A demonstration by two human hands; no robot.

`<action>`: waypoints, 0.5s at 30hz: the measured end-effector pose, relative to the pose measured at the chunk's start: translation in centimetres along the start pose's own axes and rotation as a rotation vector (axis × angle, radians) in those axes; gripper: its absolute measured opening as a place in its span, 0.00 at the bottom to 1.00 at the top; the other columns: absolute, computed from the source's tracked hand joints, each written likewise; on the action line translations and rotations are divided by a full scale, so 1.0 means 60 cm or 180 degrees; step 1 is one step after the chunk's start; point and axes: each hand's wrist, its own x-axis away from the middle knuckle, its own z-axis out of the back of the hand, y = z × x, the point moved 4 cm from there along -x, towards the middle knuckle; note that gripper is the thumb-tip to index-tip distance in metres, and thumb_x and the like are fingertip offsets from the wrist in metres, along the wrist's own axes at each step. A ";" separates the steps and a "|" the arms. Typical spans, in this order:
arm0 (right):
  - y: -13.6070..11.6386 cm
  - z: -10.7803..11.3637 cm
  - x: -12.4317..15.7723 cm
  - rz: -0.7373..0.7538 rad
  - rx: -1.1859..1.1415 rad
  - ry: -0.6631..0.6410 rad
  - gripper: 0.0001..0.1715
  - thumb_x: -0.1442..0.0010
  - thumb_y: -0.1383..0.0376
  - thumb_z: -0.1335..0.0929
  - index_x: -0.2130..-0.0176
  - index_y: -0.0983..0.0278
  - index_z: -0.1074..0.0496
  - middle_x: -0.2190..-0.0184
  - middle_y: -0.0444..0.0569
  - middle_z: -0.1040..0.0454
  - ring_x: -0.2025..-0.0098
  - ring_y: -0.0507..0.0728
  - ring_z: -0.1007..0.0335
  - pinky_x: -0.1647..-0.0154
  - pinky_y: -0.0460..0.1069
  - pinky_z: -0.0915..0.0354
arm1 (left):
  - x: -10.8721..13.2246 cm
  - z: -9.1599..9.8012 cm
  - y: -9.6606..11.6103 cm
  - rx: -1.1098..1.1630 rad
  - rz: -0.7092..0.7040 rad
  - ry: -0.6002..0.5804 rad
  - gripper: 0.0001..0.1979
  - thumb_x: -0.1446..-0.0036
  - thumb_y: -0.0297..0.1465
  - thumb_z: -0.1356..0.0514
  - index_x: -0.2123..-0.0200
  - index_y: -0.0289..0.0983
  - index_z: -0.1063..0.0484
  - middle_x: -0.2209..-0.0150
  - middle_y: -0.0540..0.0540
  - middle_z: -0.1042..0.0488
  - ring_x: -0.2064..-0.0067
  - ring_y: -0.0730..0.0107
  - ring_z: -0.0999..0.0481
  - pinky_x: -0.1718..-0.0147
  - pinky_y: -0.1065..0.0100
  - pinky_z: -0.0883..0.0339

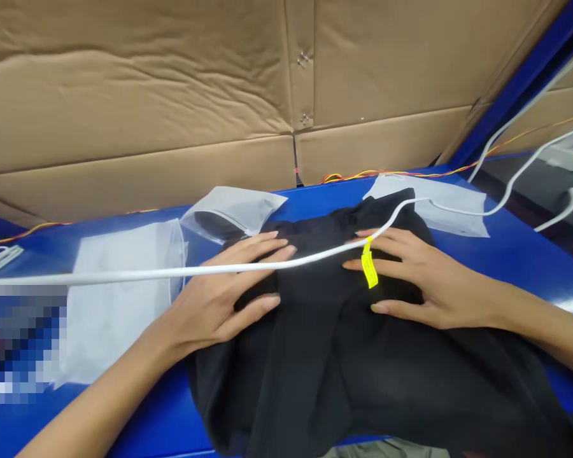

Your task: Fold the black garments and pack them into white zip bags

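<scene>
A black garment (353,362) lies spread on the blue table (506,242) in front of me. My left hand (224,292) rests flat on its left part, fingers stretched out and pointing right. Flat on the cloth's right part lies my right hand (420,280), fingers spread and pointing left. A white cable (172,272) runs across above both hands, with a yellow tag (369,267) hanging from it near my right fingers.
Frosted plastic bags lie on the table: a large one (119,299) at left, one (229,213) behind the garment, another (439,200) at right. Cardboard sheets (172,95) form a wall behind. Orange and yellow wires (410,173) run along the table's back edge.
</scene>
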 end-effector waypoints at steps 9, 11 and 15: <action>0.022 -0.019 0.012 -0.0148 0.0463 -0.0388 0.44 0.30 0.44 0.31 0.24 0.51 0.43 0.20 0.53 0.53 0.20 0.80 0.64 0.27 0.84 0.56 | -0.006 -0.021 0.021 0.0179 -0.0113 -0.0959 0.34 0.30 0.51 0.41 0.25 0.58 0.43 0.21 0.45 0.47 0.21 0.35 0.51 0.26 0.27 0.60; 0.025 -0.018 0.010 -0.0151 0.0465 -0.0384 0.44 0.30 0.44 0.32 0.23 0.52 0.43 0.20 0.53 0.52 0.20 0.79 0.64 0.27 0.84 0.56 | -0.009 -0.017 0.015 0.0162 -0.0036 -0.0593 0.28 0.27 0.47 0.44 0.27 0.53 0.36 0.23 0.44 0.41 0.23 0.38 0.44 0.26 0.33 0.52; 0.031 -0.019 0.008 -0.0197 0.0471 -0.0427 0.45 0.29 0.43 0.33 0.22 0.51 0.47 0.20 0.53 0.52 0.19 0.78 0.66 0.26 0.83 0.57 | -0.007 0.010 -0.018 -0.0612 0.0951 0.0486 0.17 0.29 0.33 0.47 0.47 0.39 0.20 0.38 0.36 0.25 0.33 0.40 0.30 0.32 0.38 0.37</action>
